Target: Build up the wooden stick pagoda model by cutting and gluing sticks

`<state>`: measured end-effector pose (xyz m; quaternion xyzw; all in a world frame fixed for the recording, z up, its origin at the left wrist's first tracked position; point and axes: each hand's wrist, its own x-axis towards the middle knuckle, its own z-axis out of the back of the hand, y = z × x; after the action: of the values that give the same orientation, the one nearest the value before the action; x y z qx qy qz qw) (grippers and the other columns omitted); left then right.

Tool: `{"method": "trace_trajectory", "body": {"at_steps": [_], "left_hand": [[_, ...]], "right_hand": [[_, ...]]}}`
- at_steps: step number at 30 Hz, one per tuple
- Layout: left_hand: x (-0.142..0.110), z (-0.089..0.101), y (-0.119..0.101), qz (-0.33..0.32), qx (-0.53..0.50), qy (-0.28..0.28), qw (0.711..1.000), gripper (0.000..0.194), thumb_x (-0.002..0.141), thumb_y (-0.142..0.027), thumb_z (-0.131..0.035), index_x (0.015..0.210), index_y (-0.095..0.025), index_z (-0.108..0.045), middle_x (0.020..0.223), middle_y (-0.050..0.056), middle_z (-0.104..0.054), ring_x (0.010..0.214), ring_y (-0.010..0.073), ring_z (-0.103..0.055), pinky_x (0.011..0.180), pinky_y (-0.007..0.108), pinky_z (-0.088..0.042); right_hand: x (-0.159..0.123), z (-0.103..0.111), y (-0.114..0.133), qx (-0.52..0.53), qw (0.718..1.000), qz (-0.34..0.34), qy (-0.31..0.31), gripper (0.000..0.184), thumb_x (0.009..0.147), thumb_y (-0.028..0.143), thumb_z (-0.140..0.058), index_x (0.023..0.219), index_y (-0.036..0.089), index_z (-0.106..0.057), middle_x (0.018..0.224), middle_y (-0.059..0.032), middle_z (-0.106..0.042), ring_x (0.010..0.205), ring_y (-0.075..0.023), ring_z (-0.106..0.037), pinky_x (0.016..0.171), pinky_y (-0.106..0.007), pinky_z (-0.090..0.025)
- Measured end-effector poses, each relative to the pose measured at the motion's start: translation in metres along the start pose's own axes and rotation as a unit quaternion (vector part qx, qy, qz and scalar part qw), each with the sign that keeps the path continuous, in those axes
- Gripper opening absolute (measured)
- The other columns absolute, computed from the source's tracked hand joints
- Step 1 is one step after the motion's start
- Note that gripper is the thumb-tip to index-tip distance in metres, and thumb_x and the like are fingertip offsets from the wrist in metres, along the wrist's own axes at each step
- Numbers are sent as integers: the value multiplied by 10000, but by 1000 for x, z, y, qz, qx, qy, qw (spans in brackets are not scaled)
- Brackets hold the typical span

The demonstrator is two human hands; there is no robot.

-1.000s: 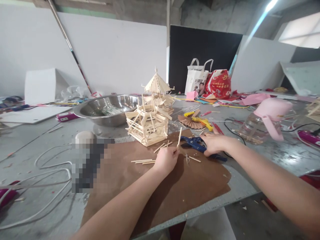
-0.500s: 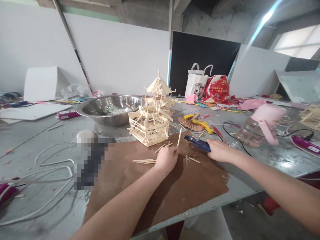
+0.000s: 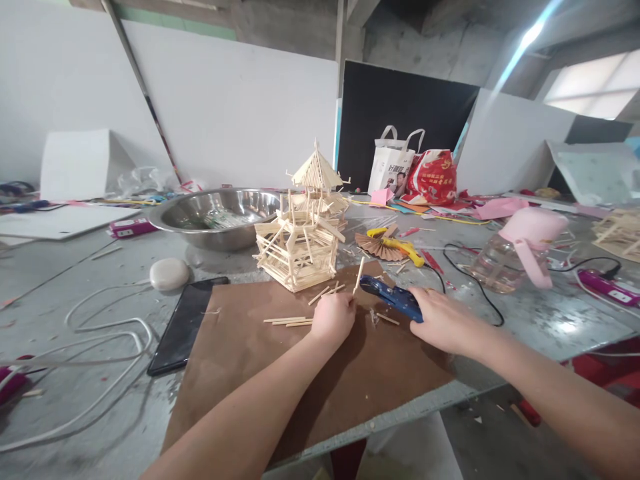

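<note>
My left hand is closed around a thin wooden stick, which stands nearly upright out of the fist. In my right hand is a blue plier-like hand tool; its head points left, close beside the stick, and I cannot tell whether they touch. Several loose sticks lie on the brown board left of my left hand. Another short stick rests between the hands near clear scraps. Just beyond stands a small stick-built pavilion frame, with a pointed-roof stick tower behind it.
A steel basin sits behind the frame. To the left are a black phone, a white round case and a looping white cable. At right stand a yellow glue gun, a brown paper fan and a pink-lidded bottle.
My right hand has moved slightly left and lower, bringing the blue tool's head up beside the stick. My left hand stays in nearly the same place, still holding the stick.
</note>
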<state>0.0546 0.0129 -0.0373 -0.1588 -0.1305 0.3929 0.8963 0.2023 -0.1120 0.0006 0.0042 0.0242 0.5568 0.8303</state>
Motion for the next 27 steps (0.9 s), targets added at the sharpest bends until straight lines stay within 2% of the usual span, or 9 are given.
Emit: {"method": "trace_trajectory", "body": {"at_steps": [7, 11, 15, 27], "left_hand": [[0, -3, -1, -6, 8, -4, 1000, 278, 785, -244, -377, 757, -171, -643, 746, 74, -652, 740, 184, -591, 683, 267, -408], [0, -2, -2, -6, 11, -8, 1000, 262, 776, -226, -389, 798, -157, -641, 821, 95, -650, 821, 192, -586, 743, 277, -412], [0, -1, -3, -7, 12, -3, 1000, 269, 775, -237, -392, 773, -144, -644, 808, 114, -650, 801, 204, -593, 731, 297, -425], [-1, 1, -5, -5, 14, 8, 1000, 265, 782, -239, -391, 770, -150, -641, 805, 99, -651, 799, 192, -593, 734, 285, -423]], "right_hand": [[-5, 5, 17, -57, 998, 9, -24, 305, 674, 221, -424, 970, 159, -461, 897, -102, -571, 835, -241, -552, 643, -308, -371], [-5, 4, 25, -84, 995, 14, -51, 289, 684, 217, -422, 965, 157, -456, 886, -107, -569, 808, -240, -556, 606, -298, -367], [-6, 3, 28, -97, 994, 16, -57, 269, 689, 230, -421, 946, 159, -455, 865, -104, -573, 774, -246, -564, 587, -306, -371], [-9, 7, 34, -113, 993, 6, -34, 222, 708, 230, -418, 909, 154, -475, 826, -109, -595, 734, -250, -592, 570, -304, -384]]}}
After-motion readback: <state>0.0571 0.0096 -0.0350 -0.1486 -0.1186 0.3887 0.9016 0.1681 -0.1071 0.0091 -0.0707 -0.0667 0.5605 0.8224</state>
